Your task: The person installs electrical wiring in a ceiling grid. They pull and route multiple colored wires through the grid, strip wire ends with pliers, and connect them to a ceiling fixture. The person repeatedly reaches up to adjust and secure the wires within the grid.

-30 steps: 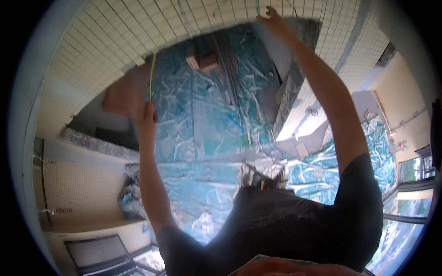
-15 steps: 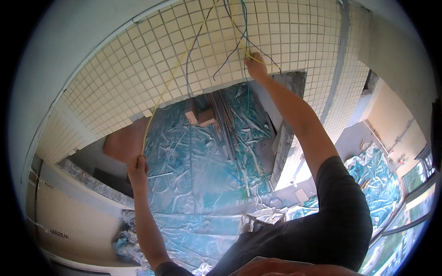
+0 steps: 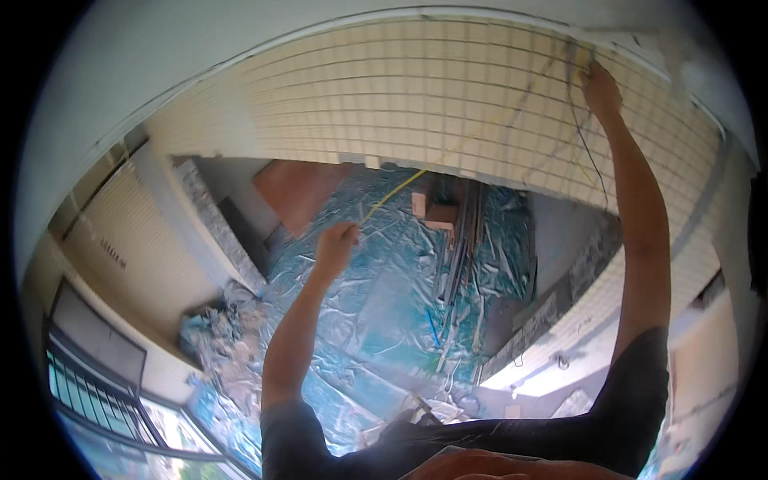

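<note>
Left hand [image 3: 337,244] clenched on yellow wire [image 3: 392,192]; right hand [image 3: 600,88] grasping wires [image 3: 580,136] high on tiled wall [image 3: 360,104]. Wires hang loose, unsecured.

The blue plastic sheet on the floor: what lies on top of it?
On the blue plastic sheet lie a bundle of long strips and small blocks. The floor beneath is covered, so unseen.

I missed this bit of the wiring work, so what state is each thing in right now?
Left hand: closed around the yellow wire.
Right hand: raised, gripping wires at the tiled wall.
Yellow wire: taut between both hands.
Plastic sheeting: spread, crumpled.
</note>
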Action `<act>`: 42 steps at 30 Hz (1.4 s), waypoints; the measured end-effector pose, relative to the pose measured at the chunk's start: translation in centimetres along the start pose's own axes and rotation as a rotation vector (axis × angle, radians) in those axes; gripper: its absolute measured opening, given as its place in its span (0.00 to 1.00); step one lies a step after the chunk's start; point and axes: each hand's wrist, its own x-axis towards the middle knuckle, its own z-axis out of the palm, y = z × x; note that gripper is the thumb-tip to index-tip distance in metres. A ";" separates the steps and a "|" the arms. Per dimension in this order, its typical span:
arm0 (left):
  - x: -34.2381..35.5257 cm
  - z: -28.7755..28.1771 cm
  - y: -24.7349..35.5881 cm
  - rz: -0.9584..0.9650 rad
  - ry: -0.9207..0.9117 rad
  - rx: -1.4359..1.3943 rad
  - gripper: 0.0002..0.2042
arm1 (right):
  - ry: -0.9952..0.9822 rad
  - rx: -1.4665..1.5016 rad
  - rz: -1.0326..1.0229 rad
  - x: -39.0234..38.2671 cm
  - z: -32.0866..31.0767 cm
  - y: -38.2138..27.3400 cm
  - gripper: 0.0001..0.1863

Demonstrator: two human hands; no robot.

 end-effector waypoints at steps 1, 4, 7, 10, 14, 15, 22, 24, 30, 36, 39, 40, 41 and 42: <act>0.0 -0.2 0.3 -0.005 0.013 -0.019 0.11 | -0.154 -0.007 0.026 0.1 -1.2 -1.3 0.26; 0.7 0.4 -1.3 0.008 -0.004 0.029 0.11 | -0.055 -0.017 0.066 2.4 1.3 -0.4 0.22; 1.0 -0.2 -4.3 -0.078 -0.053 -0.053 0.11 | 0.097 -0.013 0.055 1.8 3.7 -2.5 0.20; 1.0 -1.1 -1.8 -0.070 0.003 -0.114 0.11 | 0.207 0.123 0.038 0.4 2.7 -5.0 0.19; 3.0 0.8 -3.0 -0.081 -0.026 -0.084 0.12 | 0.145 0.083 0.119 0.3 -1.6 -5.3 0.23; 3.2 1.8 -3.4 -0.076 -0.037 -0.081 0.12 | 0.094 0.034 0.120 0.8 -1.7 -4.4 0.22; 4.6 4.4 -6.0 0.116 0.091 0.588 0.12 | -0.298 0.452 -0.048 0.4 0.2 -2.0 0.14; 5.4 5.1 3.2 0.235 0.142 0.508 0.15 | -0.417 0.836 0.120 -3.7 -2.3 -3.2 0.17; 9.1 11.2 26.7 0.639 0.081 -0.302 0.16 | -0.801 1.419 0.546 -13.5 -7.1 -9.2 0.15; 6.7 11.1 32.8 -0.264 -0.359 -1.222 0.16 | -0.945 1.401 0.549 -18.9 -12.0 -13.3 0.16; 2.4 13.0 25.5 -0.026 -0.554 -1.178 0.21 | -1.071 1.209 0.257 -19.7 -10.2 -11.5 0.19; 0.9 11.7 23.9 -0.098 -0.588 -1.066 0.19 | -1.087 1.146 0.212 -20.0 -10.0 -11.7 0.19; -0.5 10.2 22.1 -0.165 -0.610 -0.950 0.18 | -1.029 1.048 0.145 -20.6 -10.2 -12.4 0.19; -1.4 8.9 20.0 -0.229 -0.628 -0.831 0.16 | -0.960 0.957 0.078 -20.5 -10.0 -12.9 0.20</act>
